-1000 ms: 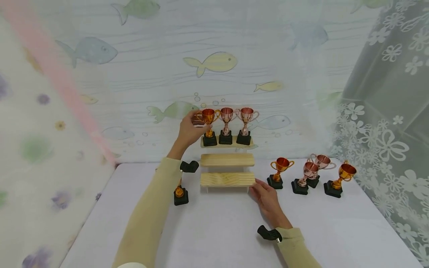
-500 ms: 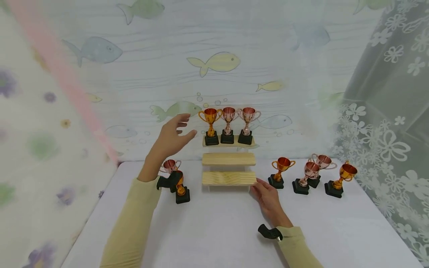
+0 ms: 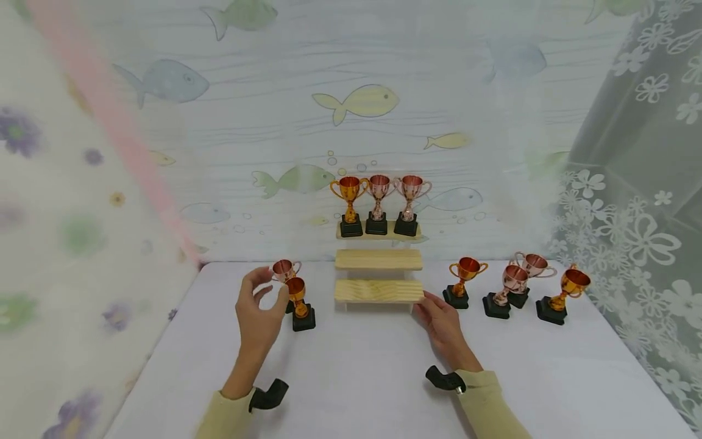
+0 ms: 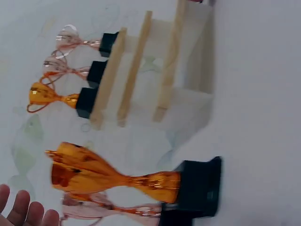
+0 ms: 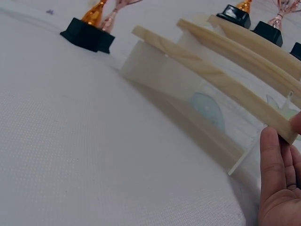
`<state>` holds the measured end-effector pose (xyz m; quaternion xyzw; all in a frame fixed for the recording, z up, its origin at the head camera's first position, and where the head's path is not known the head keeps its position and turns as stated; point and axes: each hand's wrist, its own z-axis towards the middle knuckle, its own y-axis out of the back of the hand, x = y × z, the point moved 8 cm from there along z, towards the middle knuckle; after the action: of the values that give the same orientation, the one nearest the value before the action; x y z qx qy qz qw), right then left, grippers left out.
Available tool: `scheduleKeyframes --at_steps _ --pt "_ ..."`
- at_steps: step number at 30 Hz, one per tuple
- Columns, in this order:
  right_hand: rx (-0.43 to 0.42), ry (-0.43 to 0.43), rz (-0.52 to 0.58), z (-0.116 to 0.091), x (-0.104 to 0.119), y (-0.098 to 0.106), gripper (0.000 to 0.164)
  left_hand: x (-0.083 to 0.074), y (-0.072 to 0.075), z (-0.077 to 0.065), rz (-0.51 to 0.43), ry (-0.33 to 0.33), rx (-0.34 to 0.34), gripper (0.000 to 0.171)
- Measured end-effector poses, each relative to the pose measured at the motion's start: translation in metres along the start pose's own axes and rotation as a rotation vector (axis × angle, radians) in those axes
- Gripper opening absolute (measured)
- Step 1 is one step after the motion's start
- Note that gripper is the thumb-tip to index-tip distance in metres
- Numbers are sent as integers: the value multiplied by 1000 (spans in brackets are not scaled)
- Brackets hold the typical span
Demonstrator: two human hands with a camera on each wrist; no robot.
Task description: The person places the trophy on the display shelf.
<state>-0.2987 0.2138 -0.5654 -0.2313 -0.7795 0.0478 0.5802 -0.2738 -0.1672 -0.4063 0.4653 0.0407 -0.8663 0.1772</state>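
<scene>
My left hand [image 3: 259,323] reaches beside two small trophy cups left of the stand, fingers curved and apart. The nearer gold trophy [image 3: 298,299] stands upright on its black base; the pink trophy [image 3: 285,268] behind it is partly covered. In the left wrist view, the fingertips [image 4: 34,214] show empty near the cups. With thumb and fingers, my right hand [image 3: 441,323] pinches the right end of the lowest board of a three-step wooden display stand [image 3: 378,291]. On the top step stand a gold trophy [image 3: 350,204] and two pink trophies, the middle one [image 3: 378,201] and the right one [image 3: 409,204].
Right of the stand are a gold trophy [image 3: 465,280], two pink trophies, one nearer [image 3: 510,286] and one behind [image 3: 533,265], and another gold trophy [image 3: 565,292] farthest right. A white cloth covers the table [image 3: 362,378]. A fish-print curtain [image 3: 247,122] hangs behind.
My left hand has let go of the gold trophy on the top step and moved down and left to the two trophies beside the stand. The right hand stays on the board.
</scene>
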Motion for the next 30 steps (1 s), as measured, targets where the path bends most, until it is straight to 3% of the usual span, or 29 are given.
scheduleKeyframes --at_steps 5,8,14,21,26,30 --pt "-3 -5 16 -1 1 3 49 37 -14 -31 -70 201 6 59" --pt "6 -9 25 -1 1 2 50 48 -22 -39 -78 241 -27 68" --pt "9 -14 22 0 1 1 50 55 -30 -40 -76 218 -133 73" --pt "7 -22 13 -1 0 -2 51 56 -27 -37 -136 150 -224 61" --pt "7 -27 9 -3 0 -4 50 56 -22 -37 -146 154 -230 52" --pt "11 -21 4 -3 1 -4 48 36 -20 -36 -134 180 -197 48"
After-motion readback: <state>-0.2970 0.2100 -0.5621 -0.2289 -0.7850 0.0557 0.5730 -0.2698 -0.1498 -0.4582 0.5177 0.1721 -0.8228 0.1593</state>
